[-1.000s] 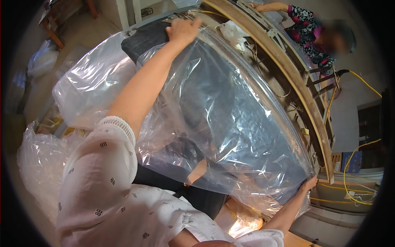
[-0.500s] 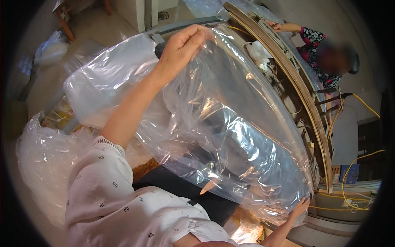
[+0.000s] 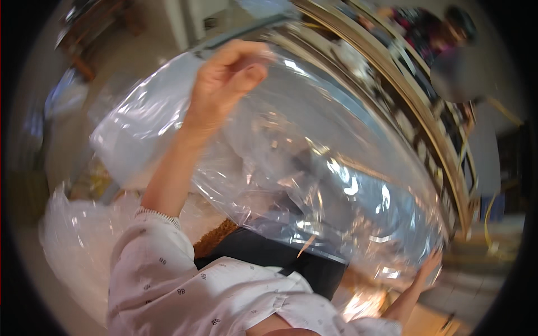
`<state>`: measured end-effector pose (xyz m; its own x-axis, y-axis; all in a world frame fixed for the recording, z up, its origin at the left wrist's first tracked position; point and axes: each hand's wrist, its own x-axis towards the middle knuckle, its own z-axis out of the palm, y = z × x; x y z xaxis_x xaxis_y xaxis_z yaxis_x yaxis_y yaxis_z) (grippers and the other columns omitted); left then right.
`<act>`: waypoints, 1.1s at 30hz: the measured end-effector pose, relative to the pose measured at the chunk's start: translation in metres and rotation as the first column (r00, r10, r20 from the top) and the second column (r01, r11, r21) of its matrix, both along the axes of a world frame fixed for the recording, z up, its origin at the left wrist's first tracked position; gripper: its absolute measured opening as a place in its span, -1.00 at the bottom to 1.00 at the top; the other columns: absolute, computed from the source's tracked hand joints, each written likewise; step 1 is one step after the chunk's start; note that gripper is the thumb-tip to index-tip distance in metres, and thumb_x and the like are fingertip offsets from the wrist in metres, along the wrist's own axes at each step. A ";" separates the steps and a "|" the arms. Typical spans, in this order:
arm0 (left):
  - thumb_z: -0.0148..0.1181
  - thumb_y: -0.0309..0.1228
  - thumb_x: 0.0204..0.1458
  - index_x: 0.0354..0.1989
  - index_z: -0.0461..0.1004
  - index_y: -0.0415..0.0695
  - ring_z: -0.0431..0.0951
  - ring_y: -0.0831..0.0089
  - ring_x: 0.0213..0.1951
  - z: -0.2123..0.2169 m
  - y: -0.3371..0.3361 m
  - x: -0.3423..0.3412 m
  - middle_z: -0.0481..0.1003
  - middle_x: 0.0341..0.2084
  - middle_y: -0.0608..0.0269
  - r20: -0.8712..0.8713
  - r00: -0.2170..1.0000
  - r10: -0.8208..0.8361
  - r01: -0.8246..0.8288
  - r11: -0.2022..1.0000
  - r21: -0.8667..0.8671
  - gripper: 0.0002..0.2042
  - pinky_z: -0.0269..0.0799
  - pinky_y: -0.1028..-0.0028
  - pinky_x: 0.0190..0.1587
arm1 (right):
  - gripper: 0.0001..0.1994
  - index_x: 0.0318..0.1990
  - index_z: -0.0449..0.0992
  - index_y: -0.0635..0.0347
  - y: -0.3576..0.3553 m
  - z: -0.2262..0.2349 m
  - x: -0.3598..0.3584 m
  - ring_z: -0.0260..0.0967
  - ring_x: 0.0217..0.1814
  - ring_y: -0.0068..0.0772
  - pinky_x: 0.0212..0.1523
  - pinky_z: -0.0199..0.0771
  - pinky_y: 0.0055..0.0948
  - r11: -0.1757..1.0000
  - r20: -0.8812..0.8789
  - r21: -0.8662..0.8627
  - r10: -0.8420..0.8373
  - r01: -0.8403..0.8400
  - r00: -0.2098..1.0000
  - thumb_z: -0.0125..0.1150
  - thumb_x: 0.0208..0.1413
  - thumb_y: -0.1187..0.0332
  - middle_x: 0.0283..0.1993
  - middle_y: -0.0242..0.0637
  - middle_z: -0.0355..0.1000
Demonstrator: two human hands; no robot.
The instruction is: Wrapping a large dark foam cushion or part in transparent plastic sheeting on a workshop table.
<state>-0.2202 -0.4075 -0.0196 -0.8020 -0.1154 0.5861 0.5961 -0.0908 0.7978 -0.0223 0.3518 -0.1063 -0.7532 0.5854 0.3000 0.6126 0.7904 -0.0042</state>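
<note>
Clear, glossy plastic made up the broad sheet [image 3: 348, 182], rumpled and streaked with highlights, which spread between both hands, before the black trousers [image 3: 263, 250] and beside the curved wooden rail [image 3: 427, 120]. Whether it formed a bag I could not tell. At its upper end, the left hand [image 3: 224, 81] had curled fingers and a bent thumb; blur hid any pinch. Near its lower right corner, the right hand's [image 3: 430, 265] fingers lay close together, their grip unclear. Thin, crumpled plastic [image 3: 84, 241] bulged at left, near a fuzzy brown patch [image 3: 216, 237].
</note>
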 end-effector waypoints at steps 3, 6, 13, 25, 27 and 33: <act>0.13 -0.39 0.00 -0.20 0.48 -0.18 0.45 0.66 -0.32 0.002 0.000 -0.007 0.51 -0.31 0.31 0.288 0.922 0.260 -0.226 0.963 -0.148 -0.79 0.29 0.71 -0.29 | -0.51 0.14 0.20 0.31 -0.030 -0.005 -0.016 0.02 0.24 -0.08 0.24 -0.08 -0.29 0.968 -0.203 -0.243 0.004 -0.055 0.979 -0.11 0.13 0.16 0.21 -0.03 0.10; 0.16 -0.28 -0.02 -0.07 0.43 -0.17 0.41 0.57 -0.15 -0.012 -0.049 -0.061 0.44 -0.14 0.25 0.393 0.852 0.347 -0.242 0.925 -0.292 -0.65 0.27 0.62 -0.15 | -0.53 0.13 0.23 0.17 -0.034 0.017 -0.012 0.03 0.25 -0.13 0.22 -0.03 -0.28 0.993 -0.062 -0.018 0.116 -0.117 0.991 -0.22 0.14 0.11 0.19 -0.14 0.16; 0.14 -0.16 -0.05 -0.06 0.44 -0.16 0.44 0.29 -0.11 -0.091 -0.244 -0.236 0.45 -0.14 0.08 0.117 0.752 0.649 -0.243 0.438 -0.866 -0.58 0.27 0.44 -0.03 | -0.49 0.21 0.12 -0.06 -0.122 0.025 0.003 -0.18 0.35 -0.15 0.25 -0.19 -0.06 0.944 0.055 -0.052 0.328 -0.326 0.943 -0.21 0.12 0.01 0.30 -0.26 -0.03; 0.13 -0.42 -0.08 -0.30 0.32 -0.23 0.34 0.26 -0.07 -0.030 0.213 -0.039 0.35 -0.08 0.12 -0.026 0.960 -0.278 0.081 0.366 -0.927 -0.79 0.17 0.40 0.00 | -0.40 0.12 0.16 0.27 -0.001 0.005 0.032 -0.06 0.27 -0.02 0.19 -0.09 0.00 0.996 -0.036 -0.029 -0.083 0.082 0.996 -0.22 0.10 -0.06 0.22 -0.06 0.06; 0.11 -0.50 -0.05 -0.39 0.29 -0.24 0.35 0.42 -0.23 -0.050 0.216 -0.044 0.37 -0.28 0.20 -0.010 0.956 -0.292 0.152 0.527 -0.836 -0.87 0.22 0.54 -0.13 | -0.40 0.17 0.13 0.21 0.022 -0.001 0.026 -0.13 0.32 -0.10 0.23 -0.15 0.00 0.997 -0.091 -0.068 0.025 -0.031 0.996 -0.23 0.11 -0.06 0.27 -0.13 0.00; 0.03 -0.49 0.07 -0.33 0.34 -0.26 0.28 0.65 -0.33 -0.068 0.111 -0.068 0.33 -0.41 0.39 -0.059 0.997 0.058 -0.082 0.623 -0.778 -0.91 0.20 0.69 -0.22 | -0.47 0.19 0.11 0.15 -0.026 0.007 0.019 -0.16 0.35 -0.25 0.26 -0.23 -0.02 0.951 0.029 0.001 0.308 -0.309 0.951 -0.27 0.16 0.03 0.30 -0.21 -0.02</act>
